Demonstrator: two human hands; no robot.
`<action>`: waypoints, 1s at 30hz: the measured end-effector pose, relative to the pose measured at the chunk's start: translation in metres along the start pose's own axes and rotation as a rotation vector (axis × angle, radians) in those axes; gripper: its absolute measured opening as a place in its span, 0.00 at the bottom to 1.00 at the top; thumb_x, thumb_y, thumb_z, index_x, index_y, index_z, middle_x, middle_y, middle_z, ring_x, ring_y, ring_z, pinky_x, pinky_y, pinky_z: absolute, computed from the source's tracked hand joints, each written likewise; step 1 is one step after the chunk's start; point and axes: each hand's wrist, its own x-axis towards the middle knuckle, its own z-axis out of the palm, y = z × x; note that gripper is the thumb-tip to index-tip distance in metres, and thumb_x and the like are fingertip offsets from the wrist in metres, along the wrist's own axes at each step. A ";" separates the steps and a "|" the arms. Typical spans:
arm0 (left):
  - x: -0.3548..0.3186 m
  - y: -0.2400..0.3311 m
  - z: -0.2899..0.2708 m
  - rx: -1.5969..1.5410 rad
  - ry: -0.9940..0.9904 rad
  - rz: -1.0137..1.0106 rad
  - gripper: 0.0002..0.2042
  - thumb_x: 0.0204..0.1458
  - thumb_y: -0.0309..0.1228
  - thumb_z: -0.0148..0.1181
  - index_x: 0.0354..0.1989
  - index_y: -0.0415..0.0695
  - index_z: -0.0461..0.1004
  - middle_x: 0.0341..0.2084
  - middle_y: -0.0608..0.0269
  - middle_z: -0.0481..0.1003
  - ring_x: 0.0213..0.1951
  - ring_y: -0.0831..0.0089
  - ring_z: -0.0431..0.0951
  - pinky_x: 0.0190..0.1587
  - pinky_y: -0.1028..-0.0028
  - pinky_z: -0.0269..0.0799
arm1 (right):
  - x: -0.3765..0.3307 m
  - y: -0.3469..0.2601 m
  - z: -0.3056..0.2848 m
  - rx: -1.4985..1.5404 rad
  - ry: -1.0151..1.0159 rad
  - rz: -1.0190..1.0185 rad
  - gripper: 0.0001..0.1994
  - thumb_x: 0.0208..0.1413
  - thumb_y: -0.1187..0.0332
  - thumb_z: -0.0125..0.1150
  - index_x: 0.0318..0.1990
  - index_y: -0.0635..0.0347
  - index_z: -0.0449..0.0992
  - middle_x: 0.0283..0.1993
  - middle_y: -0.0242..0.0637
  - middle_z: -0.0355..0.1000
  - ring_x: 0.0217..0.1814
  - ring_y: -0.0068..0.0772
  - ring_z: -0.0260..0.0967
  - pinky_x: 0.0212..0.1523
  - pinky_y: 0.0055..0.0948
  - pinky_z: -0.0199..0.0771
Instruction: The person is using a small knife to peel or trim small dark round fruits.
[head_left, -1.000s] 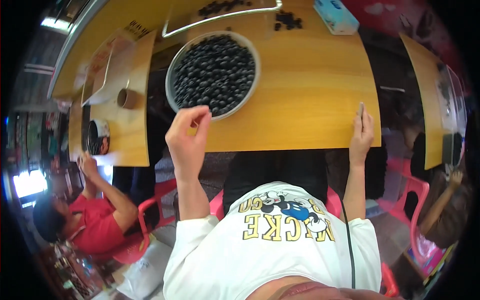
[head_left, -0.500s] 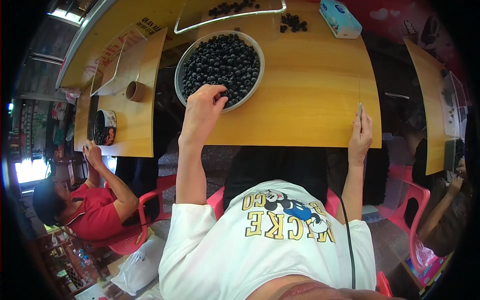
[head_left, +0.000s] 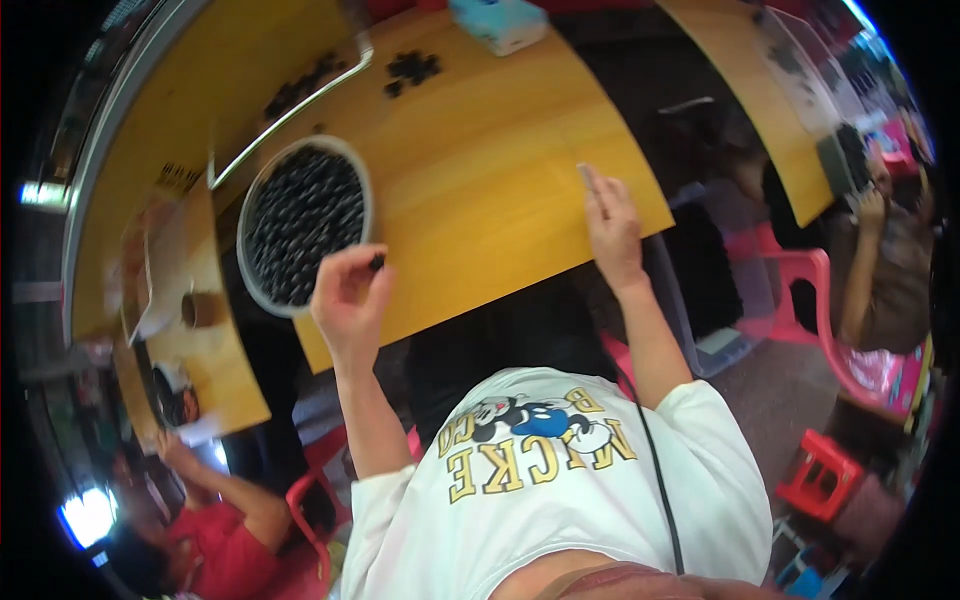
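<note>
Long yellow wooden tables (head_left: 500, 190) run side by side; red plastic chairs (head_left: 810, 290) and a red stool (head_left: 825, 475) stand on the dark floor (head_left: 760, 400); bright light (head_left: 85, 515) glares at lower left.

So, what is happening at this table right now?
A person sits at a wooden table. The left hand is raised just beside a round bowl full of small dark pieces and pinches one dark piece between its fingertips. The right hand rests near the table's edge and holds a thin pale stick. More dark pieces lie loose farther back.
</note>
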 end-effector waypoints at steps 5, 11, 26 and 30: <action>-0.022 -0.035 0.032 -0.036 -0.042 -0.191 0.09 0.49 0.16 0.59 0.39 0.39 0.71 0.35 0.64 0.75 0.32 0.81 0.74 0.38 0.82 0.70 | 0.000 0.001 0.000 0.025 0.074 -0.081 0.17 0.57 0.76 0.53 0.54 0.63 0.71 0.42 0.45 0.69 0.41 0.42 0.70 0.40 0.29 0.70; -0.032 -0.074 0.042 -0.196 0.111 -0.234 0.09 0.51 0.17 0.58 0.40 0.38 0.71 0.34 0.64 0.75 0.33 0.81 0.73 0.37 0.83 0.70 | -0.004 -0.003 0.001 -0.023 0.092 -0.160 0.19 0.51 0.78 0.57 0.53 0.65 0.71 0.42 0.45 0.70 0.42 0.44 0.72 0.40 0.31 0.74; -0.037 -0.075 0.044 -0.165 0.136 -0.217 0.08 0.52 0.16 0.57 0.40 0.38 0.70 0.35 0.63 0.73 0.35 0.81 0.73 0.40 0.83 0.71 | -0.004 0.002 0.007 -0.081 0.089 -0.210 0.22 0.46 0.81 0.61 0.52 0.64 0.72 0.41 0.42 0.70 0.41 0.43 0.71 0.41 0.33 0.74; -0.037 -0.074 0.045 -0.154 0.136 -0.222 0.08 0.52 0.16 0.57 0.40 0.38 0.70 0.34 0.64 0.73 0.35 0.81 0.73 0.40 0.83 0.71 | -0.004 0.003 0.007 -0.095 0.086 -0.204 0.22 0.46 0.80 0.61 0.52 0.63 0.72 0.40 0.42 0.70 0.41 0.42 0.71 0.41 0.33 0.74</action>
